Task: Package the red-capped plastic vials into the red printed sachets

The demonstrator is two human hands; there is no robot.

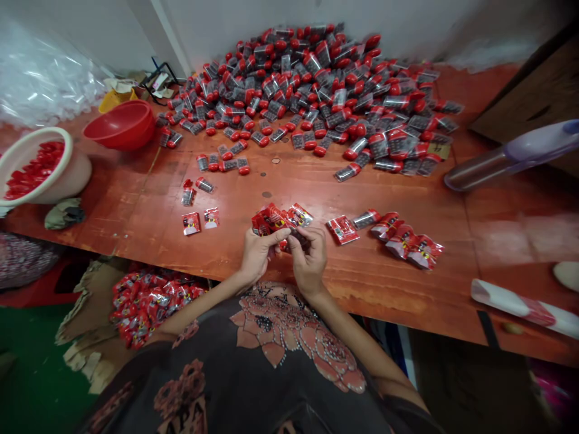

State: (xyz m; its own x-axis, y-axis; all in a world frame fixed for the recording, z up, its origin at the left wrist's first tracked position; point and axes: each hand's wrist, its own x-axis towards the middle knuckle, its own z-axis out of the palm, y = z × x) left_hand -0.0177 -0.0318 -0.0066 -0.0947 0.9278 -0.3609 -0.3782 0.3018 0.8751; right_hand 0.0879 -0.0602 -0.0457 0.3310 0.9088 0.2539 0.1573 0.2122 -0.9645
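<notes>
At the near edge of the table (312, 187), around its middle, a person's two hands meet over a bunch of red packets (272, 217). The left hand (257, 252) comes in from the left, its thumb laid across the near side of the bunch and its fingers closed around it, partly hidden. The right hand (310, 256) closes on the bunch's right side, with thumb and bent fingers drawn together; exactly which piece they pinch is too small to tell. A shiny silver-and-red packet (300, 214) sits at the far right of the bunch, just beyond the right fingers.

Right of the hands lie a flat red packet (342, 229), a red-capped container (366, 219) just beside it, and a row of overlapping red packets (407, 242). To the left, two small square packets (191, 223) lie side by side, apart from the hands.

Across the far side spreads a large heap of clear containers (307, 90) with red caps and dark contents. Left of the heap stand a red bowl (120, 125) and a white bucket (75, 166) holding red pieces (36, 170). On the right are a clear tube (479, 169) with a purple-and-white end and, nearer, a white roll (502, 298). Below the table's near left edge, many more red packets (151, 304) fill a torn cardboard box (90, 325).
</notes>
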